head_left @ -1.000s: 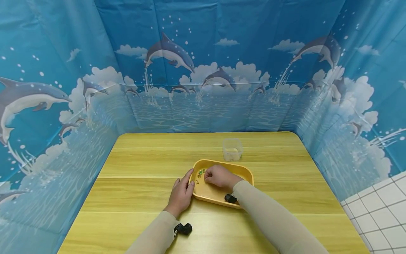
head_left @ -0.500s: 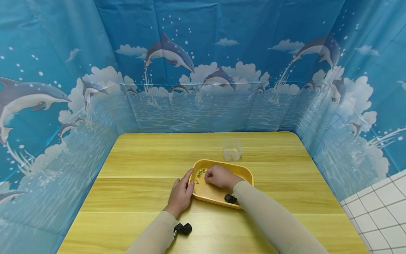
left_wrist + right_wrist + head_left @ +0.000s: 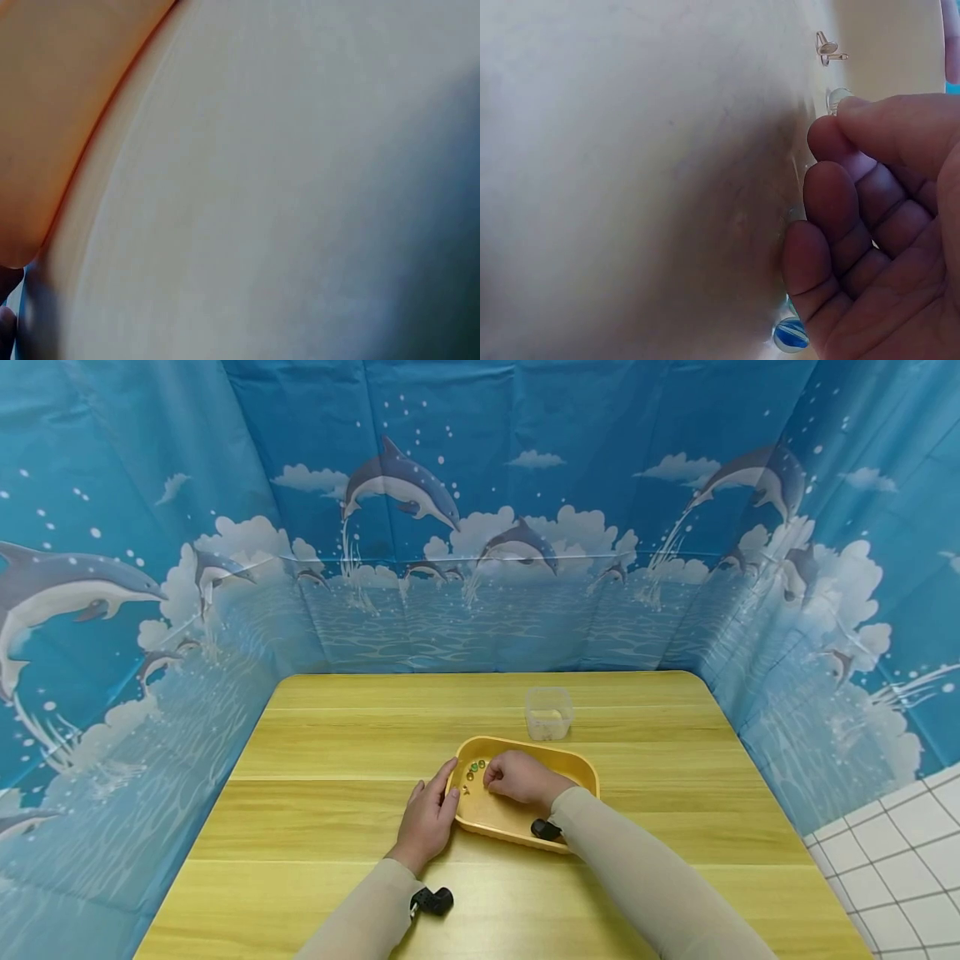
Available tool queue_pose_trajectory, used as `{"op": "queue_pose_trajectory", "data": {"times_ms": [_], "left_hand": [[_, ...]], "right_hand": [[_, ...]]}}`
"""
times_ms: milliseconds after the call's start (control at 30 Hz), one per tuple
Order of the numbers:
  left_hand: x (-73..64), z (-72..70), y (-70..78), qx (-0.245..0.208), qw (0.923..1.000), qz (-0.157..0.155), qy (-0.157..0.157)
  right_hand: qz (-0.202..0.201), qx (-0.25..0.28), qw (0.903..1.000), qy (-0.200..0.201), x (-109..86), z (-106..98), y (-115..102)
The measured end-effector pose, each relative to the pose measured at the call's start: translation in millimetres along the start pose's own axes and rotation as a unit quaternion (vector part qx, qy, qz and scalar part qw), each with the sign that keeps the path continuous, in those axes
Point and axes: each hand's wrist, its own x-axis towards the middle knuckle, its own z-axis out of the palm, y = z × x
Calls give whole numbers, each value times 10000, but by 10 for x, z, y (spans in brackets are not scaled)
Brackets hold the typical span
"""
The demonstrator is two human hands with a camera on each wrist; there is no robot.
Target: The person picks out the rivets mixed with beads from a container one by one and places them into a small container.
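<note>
My left hand (image 3: 429, 820) holds the left end of a yellow plastic tray (image 3: 491, 812), thumb over the rim and fingers along the outside. My right hand (image 3: 522, 777) is inside the tray, its fingers curled and the thumb tip meeting the index fingertip; I cannot tell whether something small sits between them. In the right wrist view a clear marble (image 3: 838, 97) shows just past the thumb, and a blue-striped marble (image 3: 790, 335) lies below the little finger. Small brass split pins (image 3: 827, 49) lie near the tray wall. Several marbles (image 3: 471, 776) line the tray's left end.
A clear square plastic box (image 3: 550, 718) stands behind the tray, with something small at its bottom. The wood-grain table (image 3: 337, 760) has a dolphin-printed curtain (image 3: 480, 602) along its back and sides. Both wrists carry small black cameras (image 3: 435, 902).
</note>
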Motion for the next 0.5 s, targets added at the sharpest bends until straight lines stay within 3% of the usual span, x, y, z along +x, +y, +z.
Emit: {"op": "queue_pose_trajectory", "data": {"times_ms": [500], "left_hand": [[4,-1,-24,-12,10000,52,18]], "right_hand": [[136,357,9993,19,-21,-51,-65]]}}
